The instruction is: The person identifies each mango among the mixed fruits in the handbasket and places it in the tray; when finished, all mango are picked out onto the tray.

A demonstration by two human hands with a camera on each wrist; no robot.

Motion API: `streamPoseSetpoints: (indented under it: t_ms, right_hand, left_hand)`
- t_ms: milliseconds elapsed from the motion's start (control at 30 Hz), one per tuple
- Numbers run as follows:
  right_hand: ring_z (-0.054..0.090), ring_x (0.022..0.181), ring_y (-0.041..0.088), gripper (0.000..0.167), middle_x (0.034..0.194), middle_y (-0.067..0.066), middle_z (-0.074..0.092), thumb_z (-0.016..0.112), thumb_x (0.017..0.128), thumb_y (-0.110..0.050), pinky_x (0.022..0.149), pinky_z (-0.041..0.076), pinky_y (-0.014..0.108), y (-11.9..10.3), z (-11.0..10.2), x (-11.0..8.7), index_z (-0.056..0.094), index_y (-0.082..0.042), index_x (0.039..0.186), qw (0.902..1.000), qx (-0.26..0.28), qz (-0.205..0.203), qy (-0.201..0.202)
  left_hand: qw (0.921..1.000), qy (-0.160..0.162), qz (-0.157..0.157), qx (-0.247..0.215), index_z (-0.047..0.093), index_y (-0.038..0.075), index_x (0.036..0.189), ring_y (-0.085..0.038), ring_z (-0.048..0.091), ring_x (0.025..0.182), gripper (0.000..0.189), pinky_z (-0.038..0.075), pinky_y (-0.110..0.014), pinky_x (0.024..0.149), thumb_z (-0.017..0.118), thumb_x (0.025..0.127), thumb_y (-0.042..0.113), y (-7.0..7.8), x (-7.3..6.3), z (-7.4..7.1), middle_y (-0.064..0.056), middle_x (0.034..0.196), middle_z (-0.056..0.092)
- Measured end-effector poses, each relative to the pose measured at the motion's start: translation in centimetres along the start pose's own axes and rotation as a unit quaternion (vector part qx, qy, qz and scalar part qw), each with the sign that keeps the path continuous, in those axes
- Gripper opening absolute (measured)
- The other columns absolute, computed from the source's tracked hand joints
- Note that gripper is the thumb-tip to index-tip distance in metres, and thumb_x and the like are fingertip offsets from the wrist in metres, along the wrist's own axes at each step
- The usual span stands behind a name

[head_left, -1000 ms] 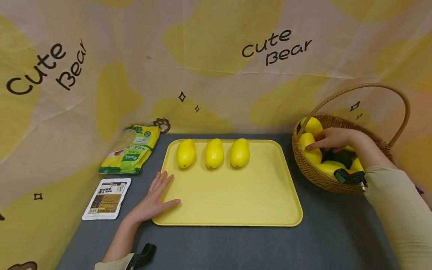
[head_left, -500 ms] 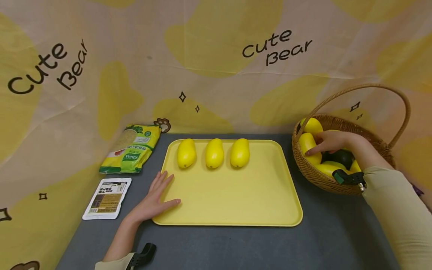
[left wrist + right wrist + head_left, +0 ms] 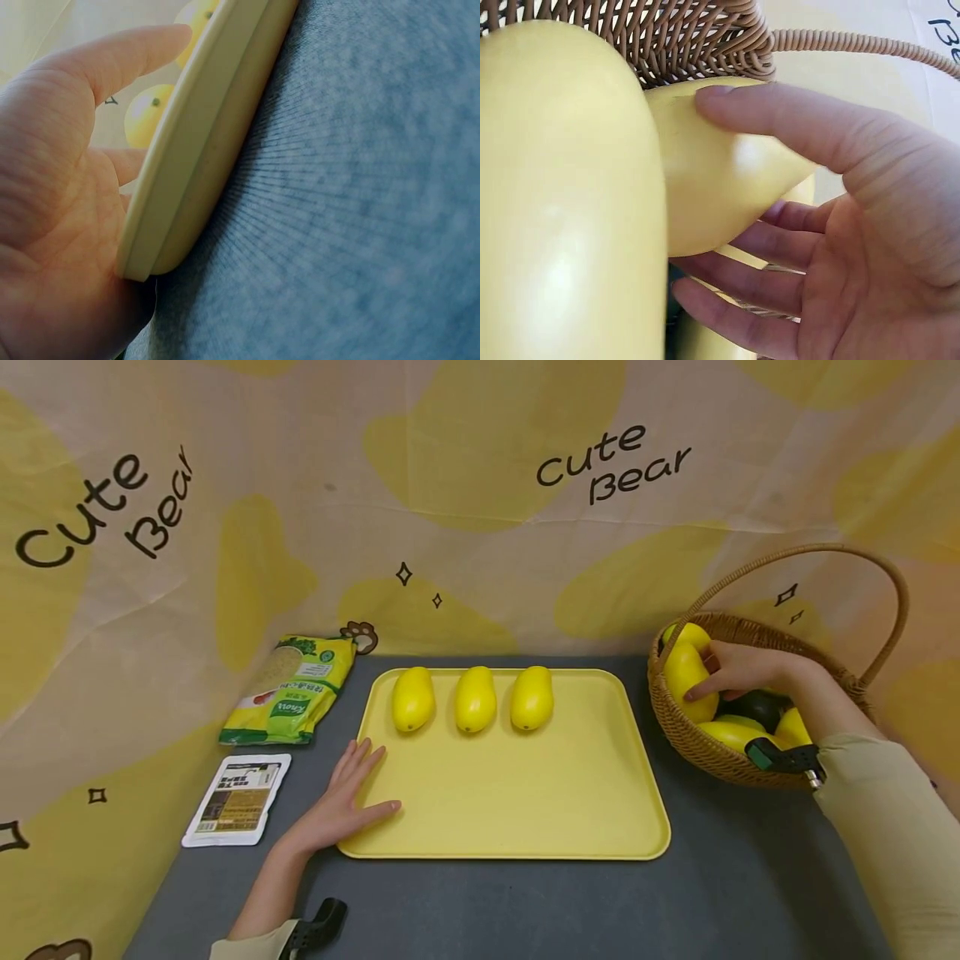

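Right hand [image 3: 738, 667]: thumb and fingers clamped around a yellow fruit [image 3: 684, 681].
Gripped fruit: inside the wicker basket [image 3: 678, 727], between its nine and ten o'clock.
Basket: just beside the tray [image 3: 517, 793], nearly at its three o'clock.
Left hand [image 3: 343, 806]: fingers spread apart over the tray's rim, nearly nine o'clock.
Tray: three yellow fruits [image 3: 475, 700], ten to one o'clock.

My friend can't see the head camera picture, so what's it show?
A person's right hand grips a yellow fruit in a wicker basket, while the left hand touches the left side of a yellow tray. Three more yellow fruits lie in a row on the tray.
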State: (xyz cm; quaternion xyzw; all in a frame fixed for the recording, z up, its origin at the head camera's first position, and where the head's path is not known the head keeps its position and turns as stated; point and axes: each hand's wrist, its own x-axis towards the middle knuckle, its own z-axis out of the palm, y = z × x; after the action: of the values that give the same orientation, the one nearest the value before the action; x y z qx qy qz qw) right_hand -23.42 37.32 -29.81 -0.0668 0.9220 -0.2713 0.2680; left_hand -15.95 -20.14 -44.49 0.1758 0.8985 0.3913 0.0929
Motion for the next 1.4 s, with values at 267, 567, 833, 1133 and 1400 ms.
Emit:
streamPoseSetpoints:
  t_ms: [267, 567, 833, 1133, 1400]
  right_hand:
    - [0.047, 0.119, 0.046, 0.09, 0.142, 0.036, 0.025, 0.067, 0.091, -0.043, 0.086, 0.052, 0.047, -0.8, 0.1, -2.9, 0.017, 0.01, 0.143, 0.9973, -0.01, 0.005, 0.073]
    - [0.04, 0.123, 0.052, 0.081, 0.146, 0.035, 0.025, 0.058, 0.097, -0.043, 0.091, 0.044, 0.06, -1.3, 1.8, -6.3, 0.017, 0.003, 0.151, 0.9876, 0.008, -0.004, 0.157]
    - [0.041, 0.124, 0.045, 0.081, 0.154, 0.028, 0.022, 0.055, 0.098, -0.043, 0.085, 0.049, 0.033, -1.8, 4.4, -8.6, 0.012, -0.005, 0.156, 0.9677, 0.077, 0.001, 0.24]
    - [0.051, 0.097, -0.004, 0.056, 0.132, -0.002, 0.047, 0.057, 0.1, -0.028, 0.07, 0.048, 0.012, -3.2, 8.5, -9.6, 0.033, -0.023, 0.15, 0.9154, 0.184, -0.054, 0.354]
    - [0.05, 0.111, 0.008, 0.055, 0.137, 0.003, 0.043, 0.05, 0.103, -0.024, 0.082, 0.045, 0.011, -6.9, 11.8, -7.7, 0.026, -0.013, 0.151, 0.9062, 0.25, -0.136, 0.312]
  left_hand:
    - [1.0, -0.001, -0.004, -0.002, 0.028, 0.002, 0.152, -0.039, -0.01, 0.146, 0.09, 0.003, -0.07, 0.107, 0.074, 0.084, 0.038, -0.1, -0.2, 0.0, -0.022, 0.161, 0.004]
    - [1.0, 0.0, -0.001, -0.001, 0.028, 0.002, 0.152, -0.039, -0.01, 0.146, 0.09, 0.003, -0.07, 0.107, 0.074, 0.084, 0.038, -0.1, -0.5, -0.3, -0.022, 0.161, 0.005]
    - [1.0, 0.0, 0.004, -0.004, 0.028, 0.002, 0.152, -0.038, -0.01, 0.146, 0.089, 0.003, -0.07, 0.107, 0.074, 0.085, 0.037, -0.1, -0.4, -0.3, -0.022, 0.161, 0.004]
    - [0.9999, -0.001, 0.007, -0.007, 0.028, 0.003, 0.153, -0.037, -0.01, 0.147, 0.089, 0.003, -0.07, 0.107, 0.074, 0.085, 0.038, -0.1, -0.3, -0.3, -0.021, 0.161, 0.005]
    - [1.0, -0.004, 0.003, -0.003, 0.028, 0.003, 0.153, -0.037, -0.01, 0.146, 0.09, 0.003, -0.069, 0.108, 0.074, 0.085, 0.039, 0.0, -0.3, -0.4, -0.02, 0.161, 0.006]
